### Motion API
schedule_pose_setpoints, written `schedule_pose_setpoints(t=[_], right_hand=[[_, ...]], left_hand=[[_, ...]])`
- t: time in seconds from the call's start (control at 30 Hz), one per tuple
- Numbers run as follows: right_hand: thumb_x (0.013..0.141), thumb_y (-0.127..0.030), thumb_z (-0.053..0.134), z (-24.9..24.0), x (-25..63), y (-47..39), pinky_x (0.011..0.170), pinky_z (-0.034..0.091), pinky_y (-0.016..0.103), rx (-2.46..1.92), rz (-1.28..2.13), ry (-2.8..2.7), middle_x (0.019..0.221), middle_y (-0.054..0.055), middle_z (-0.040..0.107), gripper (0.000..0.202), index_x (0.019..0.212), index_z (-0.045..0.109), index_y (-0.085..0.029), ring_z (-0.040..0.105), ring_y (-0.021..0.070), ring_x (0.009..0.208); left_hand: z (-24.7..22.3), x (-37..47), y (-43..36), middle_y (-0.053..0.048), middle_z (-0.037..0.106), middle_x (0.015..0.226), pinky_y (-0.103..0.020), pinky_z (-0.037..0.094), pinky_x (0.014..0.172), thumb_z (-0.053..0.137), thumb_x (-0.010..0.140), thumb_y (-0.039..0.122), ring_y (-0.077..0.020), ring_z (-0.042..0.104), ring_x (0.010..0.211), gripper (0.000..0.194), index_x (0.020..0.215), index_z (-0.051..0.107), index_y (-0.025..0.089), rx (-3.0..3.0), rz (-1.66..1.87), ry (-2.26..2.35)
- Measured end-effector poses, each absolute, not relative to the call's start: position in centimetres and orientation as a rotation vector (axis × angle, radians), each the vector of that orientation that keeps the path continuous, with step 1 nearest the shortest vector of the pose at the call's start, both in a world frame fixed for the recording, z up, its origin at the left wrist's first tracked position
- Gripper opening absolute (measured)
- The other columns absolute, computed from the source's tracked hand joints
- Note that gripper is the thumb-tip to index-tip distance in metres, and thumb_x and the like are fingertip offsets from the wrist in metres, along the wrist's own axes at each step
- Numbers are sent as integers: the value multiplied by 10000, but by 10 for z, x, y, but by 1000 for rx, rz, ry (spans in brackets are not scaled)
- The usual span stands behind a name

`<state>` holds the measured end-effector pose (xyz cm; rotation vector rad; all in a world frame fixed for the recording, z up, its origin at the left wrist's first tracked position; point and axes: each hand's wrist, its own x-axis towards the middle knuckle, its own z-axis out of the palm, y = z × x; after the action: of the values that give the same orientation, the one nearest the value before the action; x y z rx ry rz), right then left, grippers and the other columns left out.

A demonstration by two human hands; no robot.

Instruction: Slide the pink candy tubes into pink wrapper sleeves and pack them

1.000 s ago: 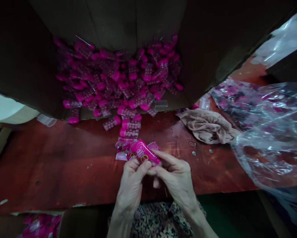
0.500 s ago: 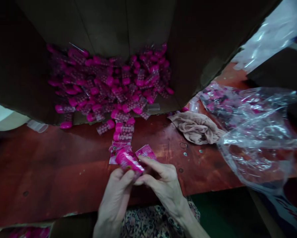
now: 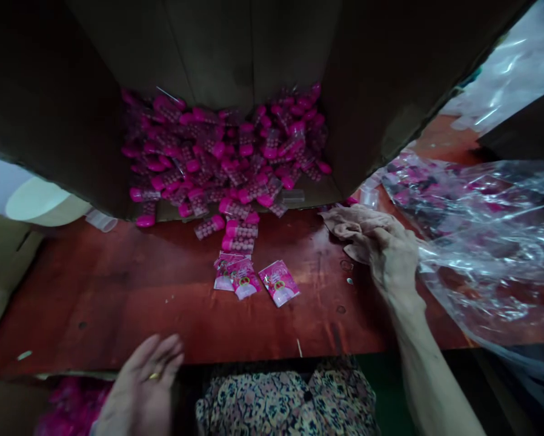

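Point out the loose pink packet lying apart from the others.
The rightmost loose packet on the red tabletop: a gap separates it from the other packets, which overlap.

A gold-coloured band ring (image 3: 154,376) glints on a finger of my left hand (image 3: 141,387)! Down at my lap, floral-print fabric (image 3: 263,402), cream and dusky-pink blooms packed over black, one small dark spot amid them. And my right forearm (image 3: 429,369): bare, slim!

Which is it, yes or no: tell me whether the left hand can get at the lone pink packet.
Probably yes: the left hand looks free, and I see nothing blocking the way across the red tabletop to the lone pink packet.
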<state>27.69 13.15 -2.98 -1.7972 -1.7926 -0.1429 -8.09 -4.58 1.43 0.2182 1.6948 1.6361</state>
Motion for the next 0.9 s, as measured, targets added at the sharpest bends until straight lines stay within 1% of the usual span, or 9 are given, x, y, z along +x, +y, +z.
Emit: schedule_pose_setpoints(t=[0.07,0.17,0.2,0.33,0.4,0.53,0.67,0.83,0.9], right_hand=[[870,-426,435,-23,264,122,736,412,456,-1810,-164,-1764,872,142,596,341,741,629,-177,514,298,828],[843,-444,503,-15,230,96,781,405,470,-1809,-175,-1707,999,154,556,332,936,624,-148,474,314,946],[838,-435,526,-14,216,86,796,406,465,-1731,-94,-1725,992,142,564,322,955,627,-152,476,301,945],[796,-334,634,-21,166,63,714,424,367,-1513,355,-1899,851,65,605,152,863,678,-206,502,233,844],[794,-286,645,-28,155,62,672,388,355,-1521,371,-1892,762,48,613,95,768,697,-211,498,219,779],[804,-236,637,-37,156,69,622,344,336,-1507,328,-1847,652,29,593,136,689,707,-219,471,198,699],[801,-200,638,-33,161,67,629,402,324,-1427,306,-1816,688,42,589,98,741,715,-200,475,192,721],[820,-131,597,-12,156,54,668,468,318,-1215,232,-1881,766,67,621,138,793,712,-203,482,195,790],[818,-116,592,-5,152,49,717,485,338,-1163,279,-1888,831,67,638,156,841,704,-222,510,201,839]], left_hand=[[14,-43,-22,-64,734,759,-316,546,694,772,543,390,-221,666,745,293,754,715,195,331,1541,1611],[18,-6,4,-74,739,796,-257,534,711,753,609,329,-187,673,751,223,776,730,183,590,1362,1513],[19,0,9,-76,739,815,-243,526,731,736,637,323,-181,673,775,211,791,732,179,652,1319,1516],[16,3,22,-73,737,838,-239,507,772,704,679,322,-180,668,822,213,823,726,167,742,1261,1570],[11,0,23,-70,737,826,-242,509,763,702,680,324,-178,669,807,217,824,722,163,720,1276,1578],[2,-3,18,-64,739,820,-211,508,725,699,689,308,-155,667,781,205,833,715,163,670,1267,1573],[1,0,19,-70,739,817,-212,509,699,693,697,304,-158,666,778,193,819,716,157,671,1261,1557],[5,17,36,-62,736,837,-245,511,703,738,643,281,-166,659,756,284,893,711,151,676,1193,1438],[5,24,42,-40,732,789,-237,501,689,720,668,272,-144,641,708,220,855,717,156,627,1226,1371]])
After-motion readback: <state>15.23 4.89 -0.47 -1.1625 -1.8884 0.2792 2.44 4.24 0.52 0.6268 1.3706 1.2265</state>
